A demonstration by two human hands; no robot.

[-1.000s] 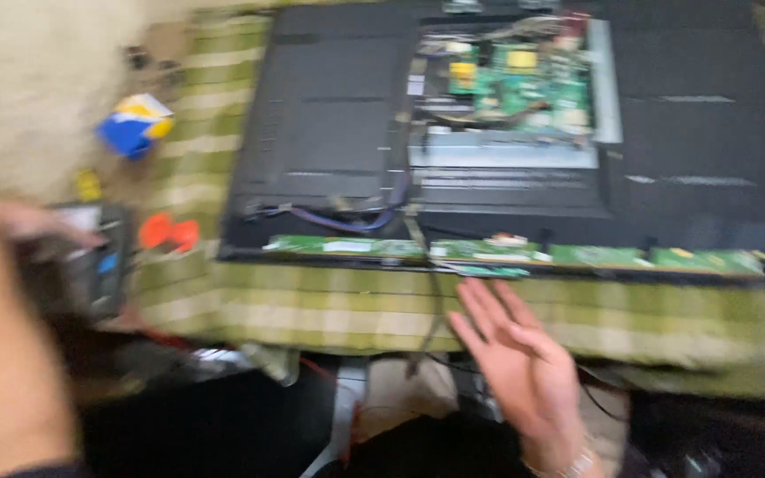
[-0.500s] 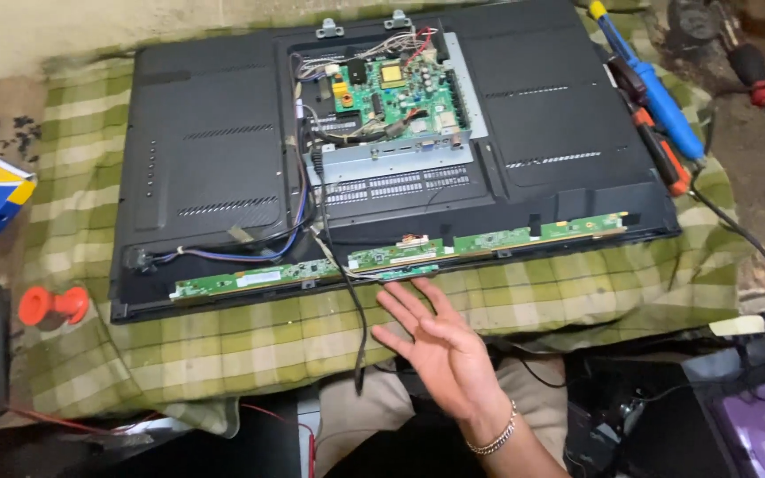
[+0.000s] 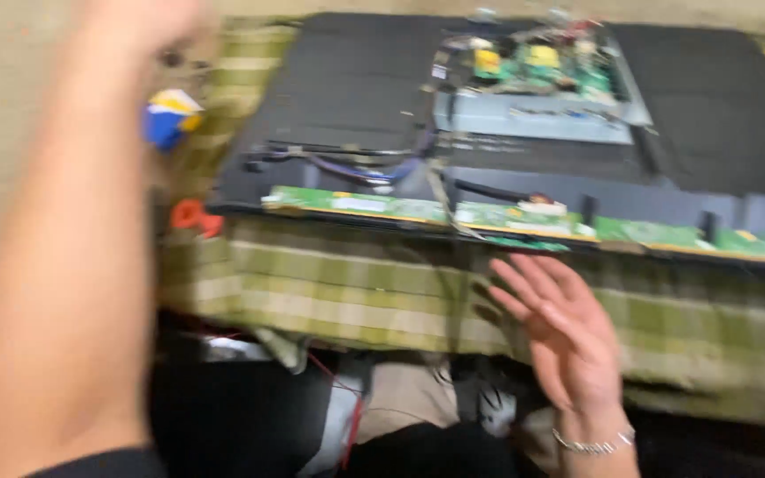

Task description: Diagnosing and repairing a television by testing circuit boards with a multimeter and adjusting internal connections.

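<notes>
Green checked cloth [image 3: 329,283] covers the surface, and a black television [image 3: 356,97] lies on it back up, its rear panel off. The right hand [image 3: 564,332] hovers open, fingers spread, above the cloth's near edge, just short of the long green circuit strip [image 3: 418,208] along the television's near edge. The left arm [image 3: 73,265] is raised at the left; blur hides its hand's state. A blue and yellow box [image 3: 168,115] lies off the cloth's left edge.
</notes>
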